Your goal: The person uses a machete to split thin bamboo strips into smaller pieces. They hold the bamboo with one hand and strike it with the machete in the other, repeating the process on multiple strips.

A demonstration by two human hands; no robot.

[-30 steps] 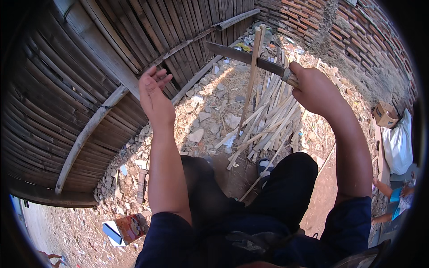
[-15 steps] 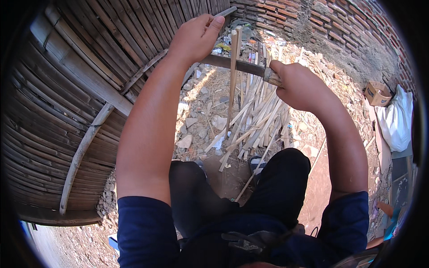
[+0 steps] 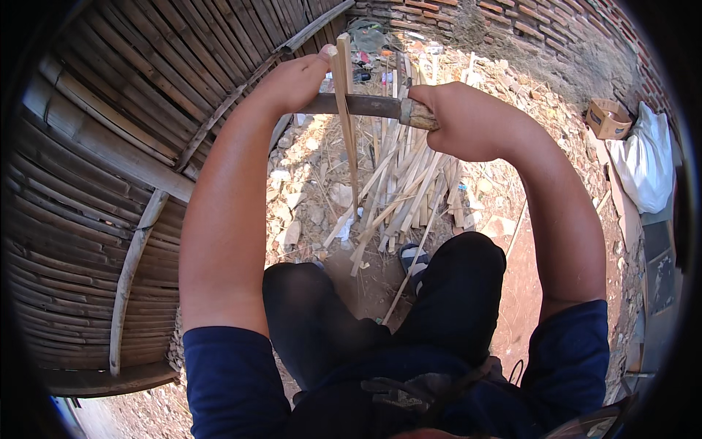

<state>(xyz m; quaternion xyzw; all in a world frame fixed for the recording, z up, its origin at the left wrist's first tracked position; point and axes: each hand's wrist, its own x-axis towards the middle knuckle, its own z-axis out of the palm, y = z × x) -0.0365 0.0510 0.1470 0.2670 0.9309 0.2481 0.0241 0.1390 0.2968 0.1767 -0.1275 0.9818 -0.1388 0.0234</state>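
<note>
My right hand (image 3: 468,121) is closed round the wooden handle (image 3: 420,115) of a machete, whose dark blade (image 3: 376,106) points left. Across that blade stands a long, pale bamboo strip (image 3: 341,88), split at the top into two lengths that draw together lower down. The blade appears to sit between these lengths. My left hand (image 3: 292,82) is closed at the strip's upper end, thumb against its left edge; the fingers behind are mostly hidden. The blade's tip disappears under this hand. Both arms reach forward above my knees.
Many cut strips (image 3: 409,190) lie heaped on the rubble ground beyond my feet. A slatted bamboo wall (image 3: 80,241) rises on the left, a brick wall (image 3: 526,29) behind. On the right are a cardboard box (image 3: 608,119) and a white sack (image 3: 647,164).
The machete and the upright strip have shifted left. My left hand has come down and now meets the strip's top, where a gap showed before. The right hand stays on the handle.
</note>
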